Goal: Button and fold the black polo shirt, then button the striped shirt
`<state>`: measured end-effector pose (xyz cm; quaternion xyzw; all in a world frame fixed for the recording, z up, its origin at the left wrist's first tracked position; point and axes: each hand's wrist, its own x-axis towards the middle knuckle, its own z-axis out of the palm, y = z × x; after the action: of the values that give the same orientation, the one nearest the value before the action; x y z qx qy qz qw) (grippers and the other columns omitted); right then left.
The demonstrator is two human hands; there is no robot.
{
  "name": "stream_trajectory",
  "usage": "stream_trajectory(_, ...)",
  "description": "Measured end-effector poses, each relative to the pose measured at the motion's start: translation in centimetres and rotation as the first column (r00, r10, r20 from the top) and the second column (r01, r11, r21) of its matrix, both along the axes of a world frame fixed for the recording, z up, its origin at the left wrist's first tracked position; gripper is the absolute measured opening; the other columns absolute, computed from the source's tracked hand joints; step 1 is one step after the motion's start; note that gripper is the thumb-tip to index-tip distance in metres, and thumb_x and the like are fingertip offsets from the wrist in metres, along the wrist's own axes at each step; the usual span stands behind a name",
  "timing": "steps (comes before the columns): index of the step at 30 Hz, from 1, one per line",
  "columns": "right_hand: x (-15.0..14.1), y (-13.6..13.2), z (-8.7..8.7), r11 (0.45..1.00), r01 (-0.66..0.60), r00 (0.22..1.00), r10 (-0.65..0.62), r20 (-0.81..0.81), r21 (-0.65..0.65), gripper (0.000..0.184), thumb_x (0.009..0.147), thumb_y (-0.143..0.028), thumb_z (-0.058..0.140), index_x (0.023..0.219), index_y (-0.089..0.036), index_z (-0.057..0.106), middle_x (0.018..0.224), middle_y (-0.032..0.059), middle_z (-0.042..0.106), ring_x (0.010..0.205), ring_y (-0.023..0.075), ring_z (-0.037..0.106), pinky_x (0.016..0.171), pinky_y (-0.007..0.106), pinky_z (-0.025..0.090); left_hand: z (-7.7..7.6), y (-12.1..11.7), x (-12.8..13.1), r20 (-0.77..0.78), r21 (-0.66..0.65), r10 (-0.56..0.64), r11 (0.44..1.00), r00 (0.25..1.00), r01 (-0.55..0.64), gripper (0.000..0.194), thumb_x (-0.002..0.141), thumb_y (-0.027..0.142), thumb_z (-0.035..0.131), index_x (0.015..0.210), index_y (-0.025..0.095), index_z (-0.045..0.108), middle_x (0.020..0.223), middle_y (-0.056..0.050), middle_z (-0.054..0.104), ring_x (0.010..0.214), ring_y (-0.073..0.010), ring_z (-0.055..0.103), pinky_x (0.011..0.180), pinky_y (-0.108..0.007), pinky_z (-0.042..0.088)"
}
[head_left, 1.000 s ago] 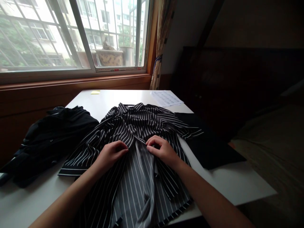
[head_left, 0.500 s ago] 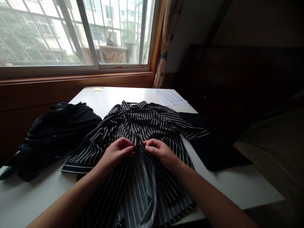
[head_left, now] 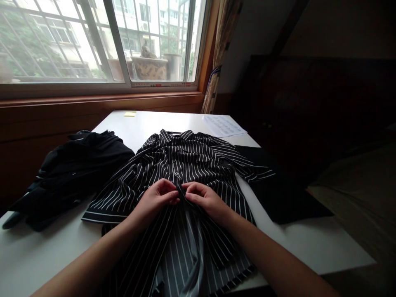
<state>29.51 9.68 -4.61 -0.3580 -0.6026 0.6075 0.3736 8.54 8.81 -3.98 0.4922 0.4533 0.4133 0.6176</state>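
Observation:
A black shirt with thin white stripes (head_left: 185, 159) lies spread on the white table (head_left: 309, 243), collar toward the window. Its lower front hangs open, showing the grey inside. My left hand (head_left: 156, 199) pinches the left front edge of the shirt at mid-chest. My right hand (head_left: 204, 199) pinches the right front edge just beside it. The fingertips of both hands nearly touch over the button line.
A crumpled black garment (head_left: 71, 169) lies at the table's left. A flat black cloth (head_left: 278, 194) lies at the right, partly under the striped sleeve. A printed paper sheet (head_left: 222, 125) and a yellow sticky note (head_left: 130, 114) sit at the far edge by the window.
Both hands have drawn together, bringing the two front edges of the shirt to meet at the middle. The view has shifted slightly.

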Motion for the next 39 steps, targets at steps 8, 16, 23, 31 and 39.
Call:
stream_trajectory(8,-0.1,-0.2,0.0,0.982,0.02,0.996,-0.035,0.076,0.187,0.01,0.086,-0.029,0.067,0.084,-0.02,0.067,0.121,0.0063,0.065,0.113,0.0215,0.06,0.101,0.037,0.042,-0.2,-0.1,-0.1,0.003,0.003,0.011,1.0,1.0,-0.011,0.025,0.078,0.029,0.076,0.09,0.016,0.059,0.081,0.001,0.065,0.073,-0.0145,0.068,0.069,-0.026,0.052)
stream_trajectory(16,-0.1,-0.1,-0.4,0.981,0.019,0.992,-0.042,0.117,0.194,0.01,0.086,-0.03,0.067,0.084,-0.02,0.067,0.121,0.0068,0.066,0.112,0.022,0.061,0.101,0.038,0.043,-0.3,-0.1,-0.2,0.075,-0.035,0.009,0.999,0.997,-0.007,0.027,0.076,0.03,0.078,0.088,0.015,0.059,0.083,0.0,0.066,0.073,-0.0134,0.068,0.069,-0.025,0.051)
stream_trajectory(23,-0.1,0.0,-0.3,0.997,0.025,0.998,-0.029,0.06,0.071,0.018,0.085,-0.037,0.067,0.085,-0.02,0.064,0.119,0.0074,0.068,0.111,0.0233,0.062,0.101,0.042,0.043,-0.5,0.0,-0.3,0.102,-0.04,0.023,0.999,0.995,-0.019,0.029,0.075,0.03,0.08,0.087,0.016,0.058,0.081,0.001,0.066,0.071,-0.0128,0.067,0.068,-0.024,0.05)
stream_trajectory(31,-0.1,0.0,-0.7,1.0,0.002,1.0,-0.002,0.006,0.002,0.023,0.087,-0.042,0.065,0.09,-0.02,0.062,0.11,0.0054,0.069,0.104,0.0215,0.062,0.095,0.039,0.046,-0.3,-0.2,-0.2,0.036,-0.008,0.011,1.0,0.999,-0.011,0.027,0.076,0.031,0.078,0.087,0.015,0.058,0.079,0.0,0.066,0.071,-0.0132,0.067,0.066,-0.024,0.05)
stream_trajectory(39,-0.4,0.2,-0.7,0.998,0.028,0.999,-0.03,-0.024,-0.06,0.023,0.084,-0.04,0.069,0.092,-0.02,0.06,0.105,0.0038,0.069,0.091,0.017,0.064,0.087,0.035,0.049,-0.4,-0.2,0.1,-0.029,0.035,-0.007,0.999,1.0,0.008,0.027,0.076,0.034,0.076,0.086,0.016,0.058,0.08,0.0,0.066,0.072,-0.0145,0.066,0.068,-0.027,0.052)
